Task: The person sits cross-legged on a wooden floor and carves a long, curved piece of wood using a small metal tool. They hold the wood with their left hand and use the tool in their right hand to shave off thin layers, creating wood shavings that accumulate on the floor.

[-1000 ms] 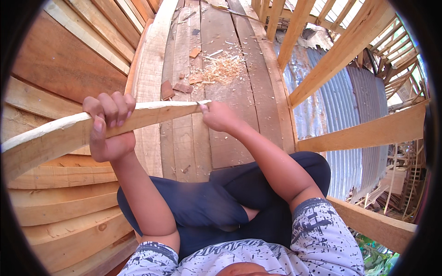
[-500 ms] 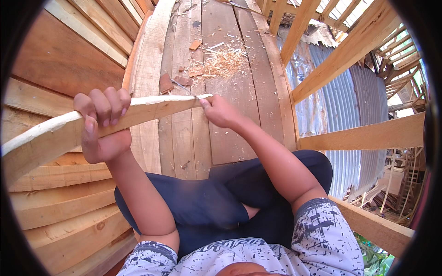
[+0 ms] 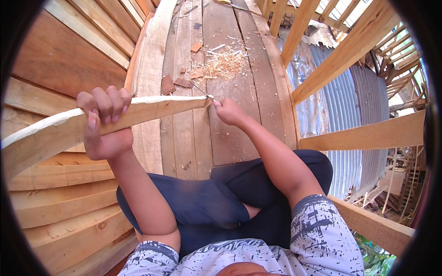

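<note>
My left hand (image 3: 103,124) is wrapped around a long pale wooden stick (image 3: 152,108) that runs from the left edge toward the middle and tapers to a carved tip. At that tip my right hand (image 3: 229,112) is closed around a thin knife (image 3: 201,89), whose narrow blade slants up and left above the stick's end. Both forearms come up from below, over my dark blue shorts (image 3: 216,207).
I sit on a deck of weathered planks (image 3: 230,133) with a pile of wood shavings (image 3: 225,64) and a few wood chips (image 3: 177,83) ahead. Stacked planks (image 3: 55,60) rise on the left. Timber rails (image 3: 363,135) and corrugated metal sheeting (image 3: 359,101) are on the right.
The stick's tip and my right hand have shifted slightly up and right in view. Both grips stay the same.
</note>
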Action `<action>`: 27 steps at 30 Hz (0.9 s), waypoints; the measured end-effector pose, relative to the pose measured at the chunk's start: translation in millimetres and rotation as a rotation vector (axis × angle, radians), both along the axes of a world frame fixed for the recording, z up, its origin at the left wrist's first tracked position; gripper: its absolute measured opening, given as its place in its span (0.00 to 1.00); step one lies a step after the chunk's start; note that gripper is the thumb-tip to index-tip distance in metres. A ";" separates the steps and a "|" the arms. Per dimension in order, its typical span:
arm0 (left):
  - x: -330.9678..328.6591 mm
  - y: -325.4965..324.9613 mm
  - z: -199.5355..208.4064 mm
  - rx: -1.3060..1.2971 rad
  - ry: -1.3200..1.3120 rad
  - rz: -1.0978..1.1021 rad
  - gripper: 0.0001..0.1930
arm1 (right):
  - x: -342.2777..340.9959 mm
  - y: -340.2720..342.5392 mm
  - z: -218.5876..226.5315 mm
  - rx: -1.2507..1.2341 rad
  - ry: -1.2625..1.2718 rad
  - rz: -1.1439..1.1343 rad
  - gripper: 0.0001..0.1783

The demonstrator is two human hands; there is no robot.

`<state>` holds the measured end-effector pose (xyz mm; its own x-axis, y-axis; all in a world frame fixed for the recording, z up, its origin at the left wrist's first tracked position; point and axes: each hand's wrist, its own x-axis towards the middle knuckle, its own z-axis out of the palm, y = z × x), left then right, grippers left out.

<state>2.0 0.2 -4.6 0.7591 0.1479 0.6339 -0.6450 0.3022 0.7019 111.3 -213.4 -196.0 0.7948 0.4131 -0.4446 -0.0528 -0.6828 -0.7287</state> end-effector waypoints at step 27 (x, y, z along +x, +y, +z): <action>1.3 -10.7 -2.1 -0.017 -0.047 0.164 0.14 | -41.7 43.7 48.8 0.281 -0.175 0.003 0.28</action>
<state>3.3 -10.6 -6.7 0.6937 0.2786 0.6642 -0.7184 0.2015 0.6658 69.5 -169.7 -147.2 0.8475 0.5028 -0.1700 0.0913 -0.4537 -0.8865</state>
